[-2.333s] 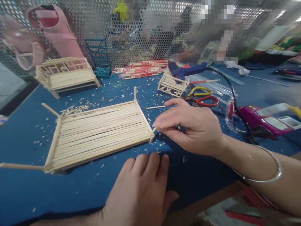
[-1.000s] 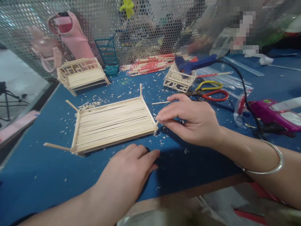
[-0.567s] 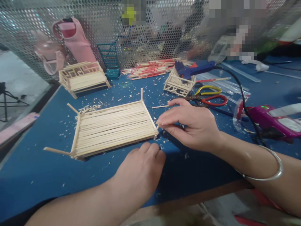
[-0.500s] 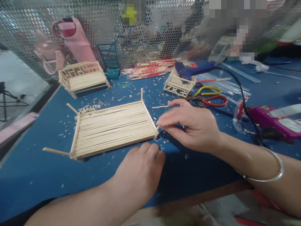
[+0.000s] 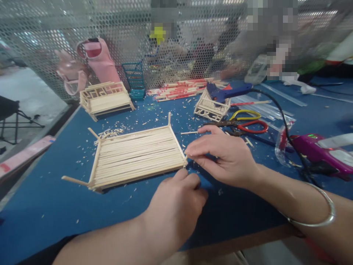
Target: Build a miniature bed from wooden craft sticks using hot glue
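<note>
A small platform of pale wooden sticks [image 5: 138, 156] lies on the blue table, with short posts jutting from its corners. My right hand [image 5: 223, 156] is closed in a pinch at its near right corner, thumb and forefinger on a short wooden stick [image 5: 186, 159] there. Just in front of that corner, my left hand [image 5: 176, 206] is curled, its fingertips close to the platform's edge. Whatever it may hold is hidden beneath the fingers. Beyond my right fingers lies a loose thin stick [image 5: 189, 133].
Behind stand a stick-built bench [image 5: 107, 101] and a smaller stick model [image 5: 212, 105], with a blue glue gun [image 5: 231, 91] over it. Scissors [image 5: 252, 127] with red and yellow handles lie right, near a purple device [image 5: 322, 152]. Red-and-white sticks [image 5: 182, 89] pile along the mesh panel [image 5: 187, 48].
My left hand has shifted right and closer to the platform's near right corner. My right hand keeps its pinch there. The whole view has moved slightly.
</note>
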### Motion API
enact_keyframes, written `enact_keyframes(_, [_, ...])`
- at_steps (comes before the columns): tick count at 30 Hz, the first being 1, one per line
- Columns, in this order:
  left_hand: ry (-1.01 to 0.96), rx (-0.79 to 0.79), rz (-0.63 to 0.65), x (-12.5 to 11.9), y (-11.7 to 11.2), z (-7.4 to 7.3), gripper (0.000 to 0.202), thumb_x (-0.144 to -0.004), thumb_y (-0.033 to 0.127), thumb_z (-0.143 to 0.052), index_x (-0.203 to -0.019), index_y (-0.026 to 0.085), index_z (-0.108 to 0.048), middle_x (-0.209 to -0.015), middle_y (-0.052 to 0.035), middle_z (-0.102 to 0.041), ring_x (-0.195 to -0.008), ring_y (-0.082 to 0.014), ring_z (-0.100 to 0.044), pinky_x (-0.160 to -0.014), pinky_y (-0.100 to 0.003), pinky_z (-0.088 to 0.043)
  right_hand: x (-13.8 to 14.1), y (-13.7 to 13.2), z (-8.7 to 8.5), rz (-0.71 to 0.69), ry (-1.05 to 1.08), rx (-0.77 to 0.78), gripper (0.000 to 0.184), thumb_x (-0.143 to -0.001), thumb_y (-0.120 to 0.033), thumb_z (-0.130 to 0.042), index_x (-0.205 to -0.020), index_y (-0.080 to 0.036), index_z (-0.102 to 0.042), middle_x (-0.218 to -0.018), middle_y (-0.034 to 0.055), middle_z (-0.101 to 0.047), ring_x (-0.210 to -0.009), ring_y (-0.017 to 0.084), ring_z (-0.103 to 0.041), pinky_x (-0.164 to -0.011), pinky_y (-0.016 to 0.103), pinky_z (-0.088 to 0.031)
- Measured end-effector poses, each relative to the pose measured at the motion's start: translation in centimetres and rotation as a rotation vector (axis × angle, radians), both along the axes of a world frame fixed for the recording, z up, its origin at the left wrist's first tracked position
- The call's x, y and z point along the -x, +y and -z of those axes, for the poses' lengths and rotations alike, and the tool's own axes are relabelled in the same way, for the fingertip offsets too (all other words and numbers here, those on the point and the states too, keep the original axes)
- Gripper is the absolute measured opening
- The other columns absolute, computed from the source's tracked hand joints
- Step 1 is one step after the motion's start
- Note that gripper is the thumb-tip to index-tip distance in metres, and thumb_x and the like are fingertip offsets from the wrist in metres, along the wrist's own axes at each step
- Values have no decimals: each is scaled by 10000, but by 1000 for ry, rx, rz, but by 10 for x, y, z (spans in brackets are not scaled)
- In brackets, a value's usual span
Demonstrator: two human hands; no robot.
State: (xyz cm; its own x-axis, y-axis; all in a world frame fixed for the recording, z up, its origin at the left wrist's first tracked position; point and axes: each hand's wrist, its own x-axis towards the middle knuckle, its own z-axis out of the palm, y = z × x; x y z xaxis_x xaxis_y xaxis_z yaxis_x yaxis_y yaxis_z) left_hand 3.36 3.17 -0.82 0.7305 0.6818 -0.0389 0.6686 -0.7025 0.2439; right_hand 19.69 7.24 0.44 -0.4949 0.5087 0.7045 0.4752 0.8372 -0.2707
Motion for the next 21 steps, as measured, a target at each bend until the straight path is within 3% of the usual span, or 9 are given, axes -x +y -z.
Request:
enact_keyframes(7, [109,-139,56,-13,-4,-2,156,-791,96,-479,-758,194,-595,-805,-43,-567,-824,-198,-543,-577,-278,-437,1,1,2,3,24,-21,137,-846,-95,-519,-842,-212,-589,-807,-17,-726,-745,97,-672,-928,339,-400])
enact_keyframes(12, [154,-144,127,-4,-5,-5,128,-780,105,-476,-779,188,-574,-786,-43,-572,-775,-203,-554,-584,-299,-456,0,1,2,0,30,-24,134,-841,-90,-526,-841,-208,-589,-793,-19,-726,-736,100,-673,-918,338,-408])
enact_keyframes(18, [142,-207,-47,23,1,-16,233,-889,190,-425,-728,179,-593,-679,-30,-566,-681,-200,-582,-606,-320,-465,-1,2,3,8,40,-37,142,-825,-94,-538,-826,-219,-604,-769,-30,-725,-720,111,-671,-876,328,-436])
enact_keyframes(21, [116,-167,-144,40,0,-18,197,-899,243,-461,-898,195,-652,-761,-19,-615,-679,-169,-614,-601,-269,-468,-2,2,3,14,40,-31,149,-820,-95,-537,-823,-224,-612,-767,-38,-723,-714,110,-668,-868,322,-441])
